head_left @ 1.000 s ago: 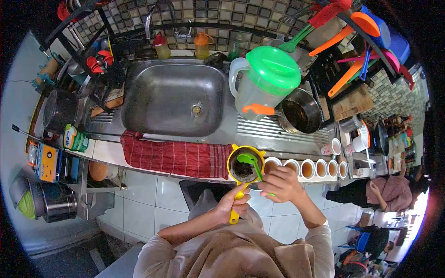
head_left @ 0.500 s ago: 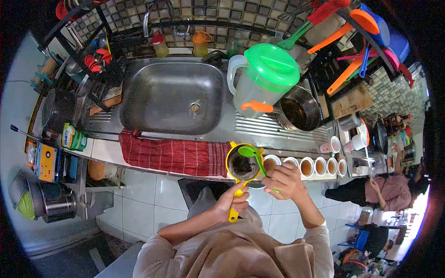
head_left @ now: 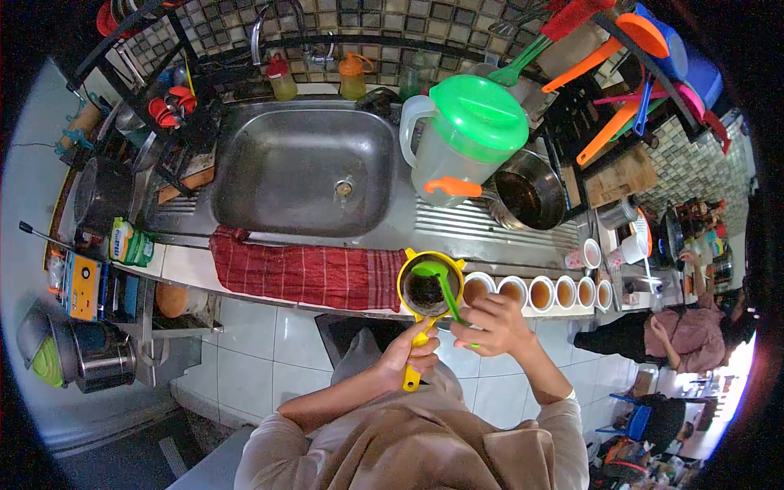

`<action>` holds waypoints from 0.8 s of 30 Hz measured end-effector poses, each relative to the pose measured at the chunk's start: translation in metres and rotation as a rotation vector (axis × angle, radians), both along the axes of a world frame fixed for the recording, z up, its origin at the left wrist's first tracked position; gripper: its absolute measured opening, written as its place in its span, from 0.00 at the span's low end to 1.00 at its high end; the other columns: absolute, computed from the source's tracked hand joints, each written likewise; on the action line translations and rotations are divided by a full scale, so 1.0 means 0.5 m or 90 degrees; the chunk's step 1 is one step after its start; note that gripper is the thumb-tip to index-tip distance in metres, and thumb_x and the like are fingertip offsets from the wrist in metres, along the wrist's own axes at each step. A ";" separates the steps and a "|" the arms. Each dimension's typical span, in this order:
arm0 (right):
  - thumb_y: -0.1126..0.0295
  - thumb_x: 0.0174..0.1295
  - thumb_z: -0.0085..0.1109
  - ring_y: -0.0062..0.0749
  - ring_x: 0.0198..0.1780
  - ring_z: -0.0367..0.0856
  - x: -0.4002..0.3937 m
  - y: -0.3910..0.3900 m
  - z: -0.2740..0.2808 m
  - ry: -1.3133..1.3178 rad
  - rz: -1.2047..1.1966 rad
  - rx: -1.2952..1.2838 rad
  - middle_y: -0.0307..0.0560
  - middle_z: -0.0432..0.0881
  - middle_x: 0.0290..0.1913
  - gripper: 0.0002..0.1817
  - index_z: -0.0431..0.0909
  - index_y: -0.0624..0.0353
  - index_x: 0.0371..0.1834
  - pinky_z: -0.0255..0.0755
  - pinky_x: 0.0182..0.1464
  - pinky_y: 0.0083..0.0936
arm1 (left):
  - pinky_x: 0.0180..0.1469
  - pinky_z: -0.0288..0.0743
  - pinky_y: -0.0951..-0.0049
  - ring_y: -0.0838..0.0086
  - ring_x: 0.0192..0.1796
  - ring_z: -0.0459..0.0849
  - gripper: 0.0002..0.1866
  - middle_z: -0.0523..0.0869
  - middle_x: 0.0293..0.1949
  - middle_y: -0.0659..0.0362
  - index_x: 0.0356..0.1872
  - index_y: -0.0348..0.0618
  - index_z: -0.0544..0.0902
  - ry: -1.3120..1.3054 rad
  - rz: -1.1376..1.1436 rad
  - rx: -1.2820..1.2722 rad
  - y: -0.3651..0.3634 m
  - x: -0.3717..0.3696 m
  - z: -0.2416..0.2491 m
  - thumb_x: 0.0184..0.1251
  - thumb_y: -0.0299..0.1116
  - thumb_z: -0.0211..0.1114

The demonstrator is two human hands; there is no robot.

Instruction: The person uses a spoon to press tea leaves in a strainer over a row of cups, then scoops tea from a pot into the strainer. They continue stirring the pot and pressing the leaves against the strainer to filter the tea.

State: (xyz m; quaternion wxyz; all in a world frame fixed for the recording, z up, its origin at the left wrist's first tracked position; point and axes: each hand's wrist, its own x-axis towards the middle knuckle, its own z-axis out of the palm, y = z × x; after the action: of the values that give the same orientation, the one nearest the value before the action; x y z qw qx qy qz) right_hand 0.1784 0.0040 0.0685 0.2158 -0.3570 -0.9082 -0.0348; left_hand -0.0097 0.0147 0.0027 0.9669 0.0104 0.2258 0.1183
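Note:
My left hand (head_left: pixel 407 349) is wrapped round the handle of a yellow strainer (head_left: pixel 402 287), holding it level at the counter's front edge. Dark wet grounds (head_left: pixel 423 290) lie in its mesh. In my right hand (head_left: pixel 495 325) is a green plastic spoon (head_left: pixel 447 292), its bowl down inside the strainer over the grounds. What is directly under the strainer is mostly hidden. To the right, several white cups (head_left: pixel 541 294) of brown liquid stand in a row, the nearest close to my right hand.
A red checked cloth (head_left: pixel 306 273) lies along the edge left of the strainer. Behind are a steel sink (head_left: pixel 302 175), a green-lidded pitcher (head_left: pixel 465 147) and a pot (head_left: pixel 531 192). Utensils (head_left: pixel 621 57) hang at upper right. Another person (head_left: pixel 686 335) stands at far right.
My right hand has shifted slightly left and the spoon's bowl has moved a little left and down within the strainer. My left hand and the strainer have stayed nearly still.

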 end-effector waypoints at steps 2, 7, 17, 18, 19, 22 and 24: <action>0.56 0.42 0.59 0.26 0.24 0.71 0.000 -0.001 -0.003 -0.011 0.012 -0.018 0.35 0.71 0.28 0.11 0.75 0.48 0.26 0.61 0.21 0.20 | 0.13 0.46 0.84 0.86 0.10 0.51 0.15 0.55 0.10 0.72 0.26 0.53 0.65 0.004 -0.001 0.004 0.001 0.001 -0.001 0.61 0.52 0.48; 0.55 0.43 0.59 0.26 0.25 0.72 0.004 0.001 -0.009 0.036 -0.006 0.009 0.36 0.72 0.29 0.12 0.76 0.48 0.26 0.62 0.22 0.21 | 0.14 0.46 0.84 0.86 0.10 0.51 0.15 0.54 0.10 0.72 0.26 0.52 0.65 0.003 0.001 0.017 0.001 0.000 0.000 0.61 0.52 0.48; 0.62 0.55 0.49 0.33 0.23 0.74 0.023 0.005 0.001 0.332 -0.096 -0.051 0.42 0.75 0.23 0.11 0.74 0.56 0.23 0.64 0.23 0.25 | 0.14 0.47 0.84 0.87 0.11 0.52 0.15 0.54 0.11 0.72 0.26 0.53 0.64 -0.020 -0.007 0.014 0.001 -0.001 -0.007 0.61 0.52 0.47; 0.62 0.56 0.49 0.34 0.23 0.74 0.024 0.006 0.000 0.374 -0.118 -0.068 0.42 0.75 0.22 0.11 0.74 0.56 0.22 0.64 0.23 0.25 | 0.15 0.47 0.84 0.87 0.11 0.52 0.15 0.54 0.11 0.72 0.26 0.53 0.64 -0.012 -0.007 0.020 0.001 -0.001 -0.006 0.61 0.52 0.47; 0.64 0.57 0.47 0.36 0.23 0.75 0.022 0.009 0.002 0.383 -0.126 -0.088 0.43 0.75 0.22 0.11 0.73 0.58 0.22 0.65 0.24 0.26 | 0.15 0.47 0.84 0.87 0.11 0.52 0.15 0.54 0.11 0.72 0.26 0.53 0.64 -0.003 -0.007 0.026 0.001 0.000 -0.005 0.62 0.52 0.47; 0.66 0.58 0.46 0.37 0.23 0.75 0.012 0.024 -0.002 0.388 -0.159 -0.140 0.46 0.74 0.22 0.11 0.73 0.60 0.22 0.66 0.25 0.27 | 0.15 0.47 0.84 0.87 0.11 0.52 0.15 0.54 0.11 0.72 0.26 0.53 0.64 -0.004 -0.009 0.025 0.001 0.000 -0.003 0.62 0.52 0.47; 0.68 0.57 0.45 0.39 0.23 0.74 0.010 0.030 -0.006 0.419 -0.180 -0.191 0.47 0.74 0.22 0.11 0.72 0.62 0.23 0.66 0.26 0.28 | 0.14 0.47 0.84 0.87 0.11 0.51 0.15 0.54 0.11 0.72 0.26 0.53 0.64 0.002 -0.010 0.024 0.000 0.001 0.000 0.62 0.52 0.47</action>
State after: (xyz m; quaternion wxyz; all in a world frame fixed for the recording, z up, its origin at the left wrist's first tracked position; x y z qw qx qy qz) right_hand 0.1832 0.0188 0.0653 0.4341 -0.4984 -0.7272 0.1853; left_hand -0.0094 0.0149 0.0026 0.9671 0.0306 0.2248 0.1152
